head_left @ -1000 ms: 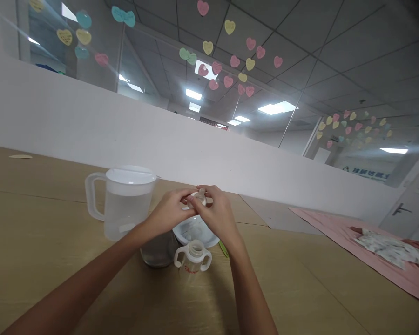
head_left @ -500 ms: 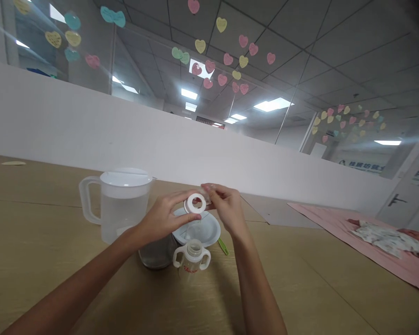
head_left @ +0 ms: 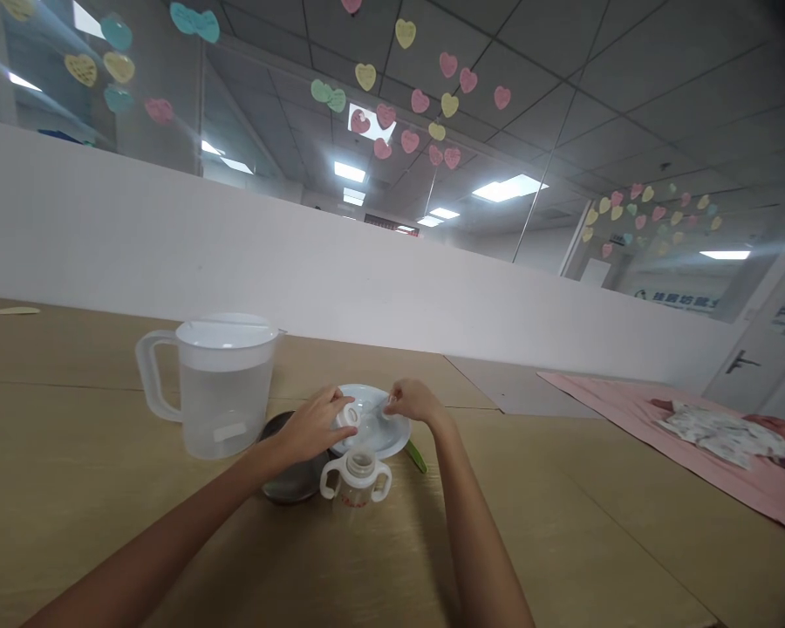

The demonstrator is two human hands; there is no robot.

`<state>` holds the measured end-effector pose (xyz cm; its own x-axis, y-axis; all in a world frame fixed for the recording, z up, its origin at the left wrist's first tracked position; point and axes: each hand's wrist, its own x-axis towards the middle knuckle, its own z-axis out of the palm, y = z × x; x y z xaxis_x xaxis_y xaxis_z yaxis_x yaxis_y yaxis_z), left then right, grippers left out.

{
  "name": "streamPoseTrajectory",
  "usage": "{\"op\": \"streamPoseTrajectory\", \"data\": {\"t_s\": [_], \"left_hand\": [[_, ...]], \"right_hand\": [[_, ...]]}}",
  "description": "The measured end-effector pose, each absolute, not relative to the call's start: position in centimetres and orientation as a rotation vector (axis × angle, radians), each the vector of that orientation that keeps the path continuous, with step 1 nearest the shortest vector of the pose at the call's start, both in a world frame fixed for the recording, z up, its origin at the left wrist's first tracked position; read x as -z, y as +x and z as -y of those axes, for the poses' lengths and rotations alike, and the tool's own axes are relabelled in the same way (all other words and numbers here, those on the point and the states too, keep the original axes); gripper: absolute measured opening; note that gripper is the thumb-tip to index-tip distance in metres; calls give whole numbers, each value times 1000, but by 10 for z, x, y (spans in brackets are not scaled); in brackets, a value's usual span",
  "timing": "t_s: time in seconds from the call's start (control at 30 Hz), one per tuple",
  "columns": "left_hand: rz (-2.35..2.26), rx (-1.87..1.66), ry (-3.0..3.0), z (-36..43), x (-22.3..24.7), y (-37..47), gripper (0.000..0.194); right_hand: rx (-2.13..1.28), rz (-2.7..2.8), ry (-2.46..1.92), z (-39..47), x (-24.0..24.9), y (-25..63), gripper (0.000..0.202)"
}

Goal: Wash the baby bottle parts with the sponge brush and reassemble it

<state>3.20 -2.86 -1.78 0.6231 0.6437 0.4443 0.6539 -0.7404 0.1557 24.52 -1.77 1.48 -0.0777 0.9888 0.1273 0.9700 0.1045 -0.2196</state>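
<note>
My left hand (head_left: pixel 315 425) holds a white ring-shaped cap (head_left: pixel 347 417) over the left side of a white bowl (head_left: pixel 392 443). My right hand (head_left: pixel 413 402) pinches a small clear piece (head_left: pixel 389 406) above the bowl's right side; most of it is hidden by the fingers. Just in front of the bowl stands an open clear bottle (head_left: pixel 359 467) with two white handles. A dark metal bowl (head_left: pixel 292 488) sits under my left wrist, partly covered by it.
A lidded clear pitcher (head_left: pixel 226 392) stands at the left, its handle pointing left. Near the white bowl lies a green-handled tool (head_left: pixel 417 456). At the right, a baby doll in patterned clothes (head_left: pixel 713 434) lies on a pink cloth (head_left: pixel 602 406). A white wall (head_left: pixel 235 235) borders the table.
Both hands have come down and moved apart, from close together above the white bowl to opposite sides of it. The ring-shaped cap came down with my left hand. The view has shifted slightly.
</note>
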Motion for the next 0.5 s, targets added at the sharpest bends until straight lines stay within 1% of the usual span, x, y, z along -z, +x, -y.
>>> {"op": "streamPoseTrajectory", "data": {"t_s": [0.17,0.37,0.5], "left_hand": [[1243,527,-2807,17,36,31,45],[1369,477,-2796,10,51,30,43],[1369,520,-2756,7,49,29,46]], "right_hand": [[-243,2262,-2057,4,4,240,23],[-312,2271,-2098,2,12,237,25],[-249,2227,-2012,12,-4,239,24]]}}
